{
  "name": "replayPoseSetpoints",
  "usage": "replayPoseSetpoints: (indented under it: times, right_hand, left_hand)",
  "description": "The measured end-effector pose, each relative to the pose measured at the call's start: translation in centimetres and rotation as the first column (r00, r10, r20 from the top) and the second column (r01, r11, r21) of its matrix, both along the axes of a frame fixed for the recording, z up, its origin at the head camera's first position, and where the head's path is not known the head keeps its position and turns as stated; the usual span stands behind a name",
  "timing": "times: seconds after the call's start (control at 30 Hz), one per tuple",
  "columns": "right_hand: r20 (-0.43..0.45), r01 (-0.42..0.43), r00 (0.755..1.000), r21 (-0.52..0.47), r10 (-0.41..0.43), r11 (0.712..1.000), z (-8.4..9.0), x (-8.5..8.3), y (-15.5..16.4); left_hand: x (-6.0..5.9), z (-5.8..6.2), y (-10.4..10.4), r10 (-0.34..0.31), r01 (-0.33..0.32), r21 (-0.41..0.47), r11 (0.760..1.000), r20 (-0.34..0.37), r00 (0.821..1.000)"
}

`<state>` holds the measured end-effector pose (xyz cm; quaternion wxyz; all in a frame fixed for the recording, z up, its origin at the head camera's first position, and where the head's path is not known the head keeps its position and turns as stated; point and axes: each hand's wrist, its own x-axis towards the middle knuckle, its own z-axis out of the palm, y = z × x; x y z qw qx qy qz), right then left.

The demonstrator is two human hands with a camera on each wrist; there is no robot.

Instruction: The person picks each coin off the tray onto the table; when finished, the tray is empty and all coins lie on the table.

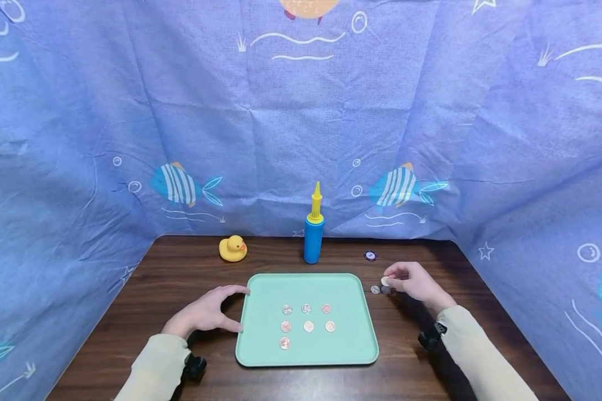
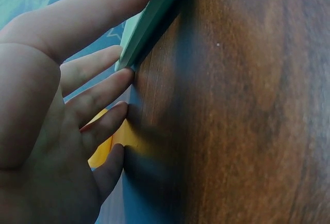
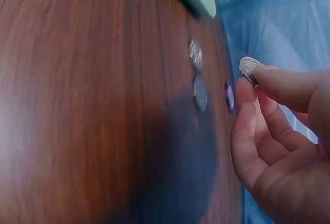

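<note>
Between thumb and forefinger my right hand pinches a silver coin, raised over the table. Two more coins, one shiny and one in shadow, lie side by side beneath it, right of the tray. A light green tray holds several coins in rows, some coppery like the one at the front, some silver like the one at the back left. My left hand rests at the tray's left edge, its fingers spread and thumb tip on the rim.
Behind the tray stands a blue hand pump with a yellow nozzle. A yellow rubber duck sits at the back left. At the back right lies a dark poker chip. Blue fish-print cloth hangs around the wooden table.
</note>
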<state>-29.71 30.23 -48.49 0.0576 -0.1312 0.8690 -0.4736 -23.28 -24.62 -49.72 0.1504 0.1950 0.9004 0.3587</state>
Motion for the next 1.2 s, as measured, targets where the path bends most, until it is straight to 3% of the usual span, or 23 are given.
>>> replayPoseSetpoints:
  times: [0.2,0.4,0.7,1.0,1.2]
  right_hand:
    - [0.02,0.085,0.996,0.045,-0.086,0.995,-0.7,0.1,1.5]
    - [-0.044,0.052,0.998,0.129,-0.047,0.99,-1.3,0.0,2.3]
    - [-0.19,0.063,0.982,0.313,-0.003,0.948,-1.9,0.0,2.3]
    - [-0.233,0.069,0.972,0.353,0.016,0.933,-2.2,0.1,2.1]
    - [-0.203,0.061,0.979,0.361,0.014,0.931,-2.0,0.1,2.1]
  left_hand:
    - [-0.1,-0.1,0.0,0.002,-0.002,0.002,1.0,0.004,1.0]
    - [-0.1,0.0,0.0,0.003,-0.003,0.007,1.0,-0.001,1.0]
    - [0.0,0.0,0.0,0.002,-0.002,0.003,1.0,-0.001,1.0]
    - [0.0,0.0,0.0,-0.014,0.014,0.012,1.0,-0.034,0.999]
    - [0.0,-0.1,-0.1,-0.017,0.017,0.007,1.0,-0.04,0.999]
